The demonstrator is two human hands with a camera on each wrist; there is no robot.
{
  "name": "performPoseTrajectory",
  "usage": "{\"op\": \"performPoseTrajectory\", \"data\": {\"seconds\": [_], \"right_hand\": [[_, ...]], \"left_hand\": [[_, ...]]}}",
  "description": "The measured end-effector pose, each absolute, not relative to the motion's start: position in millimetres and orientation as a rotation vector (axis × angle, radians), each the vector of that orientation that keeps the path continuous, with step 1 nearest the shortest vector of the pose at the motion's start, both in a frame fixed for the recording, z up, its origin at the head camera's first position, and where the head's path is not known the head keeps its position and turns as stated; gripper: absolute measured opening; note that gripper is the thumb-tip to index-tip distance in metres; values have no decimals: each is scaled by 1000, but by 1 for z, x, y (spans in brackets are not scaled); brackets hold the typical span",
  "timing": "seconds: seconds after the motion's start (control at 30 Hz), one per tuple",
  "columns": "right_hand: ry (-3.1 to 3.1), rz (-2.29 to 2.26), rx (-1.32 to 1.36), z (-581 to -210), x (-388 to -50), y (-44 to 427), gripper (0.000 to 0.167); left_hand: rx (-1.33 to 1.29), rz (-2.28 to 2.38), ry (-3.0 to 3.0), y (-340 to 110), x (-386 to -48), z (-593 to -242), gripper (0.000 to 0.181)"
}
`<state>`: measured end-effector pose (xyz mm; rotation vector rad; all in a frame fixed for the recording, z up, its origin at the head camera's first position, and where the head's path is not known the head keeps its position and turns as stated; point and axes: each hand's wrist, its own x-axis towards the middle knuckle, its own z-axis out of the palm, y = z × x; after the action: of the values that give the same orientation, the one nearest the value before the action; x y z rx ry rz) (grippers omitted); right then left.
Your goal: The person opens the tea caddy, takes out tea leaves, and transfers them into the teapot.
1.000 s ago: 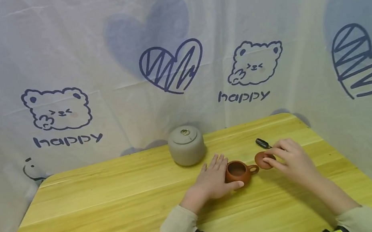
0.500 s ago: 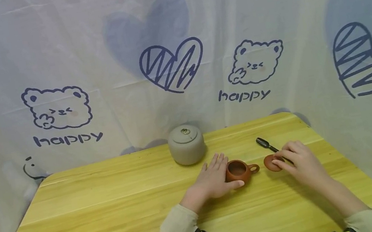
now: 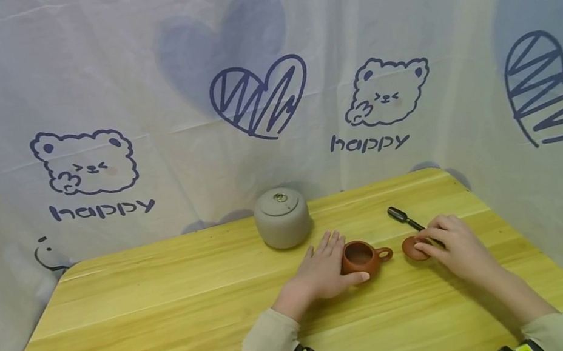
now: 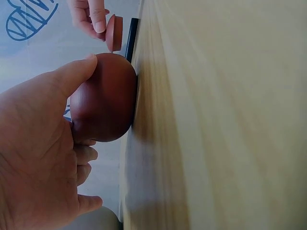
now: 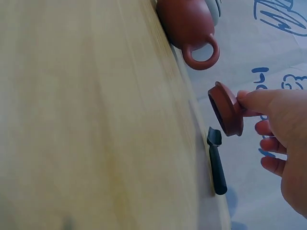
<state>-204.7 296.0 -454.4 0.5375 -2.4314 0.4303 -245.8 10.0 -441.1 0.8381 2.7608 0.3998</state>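
Left hand (image 3: 321,271): grip closed around the sides of the open, reddish-brown, round clay teapot (image 4: 108,98), right of centre in the head view; the hand conceals the teapot's left side. Right hand (image 3: 457,247): grip pinched on the reddish-brown, disc-shaped clay lid (image 5: 225,109), apart from the teapot handle. This hand partly hides the slim black scoop (image 5: 217,167). The rounded grey canister (image 3: 283,224) stands near the rear edge of the yellow wood-grain worktop (image 3: 142,308), which extends far left.

The bare left hand (image 3: 321,272) has its fingers straight, with the thumb spread apart from them. The bare right hand (image 3: 454,245) bends its fingers toward the thumb in a pinch, below a beige cloth sleeve (image 3: 558,333).
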Motion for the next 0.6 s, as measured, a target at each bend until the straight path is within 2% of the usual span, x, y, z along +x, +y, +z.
{"op": "performPoseTrajectory", "data": {"seconds": [0.6], "right_hand": [[-2696,407,514,-454,-212,293,8]], "left_hand": [[837,395,2764,10,-244,-438,97]]}}
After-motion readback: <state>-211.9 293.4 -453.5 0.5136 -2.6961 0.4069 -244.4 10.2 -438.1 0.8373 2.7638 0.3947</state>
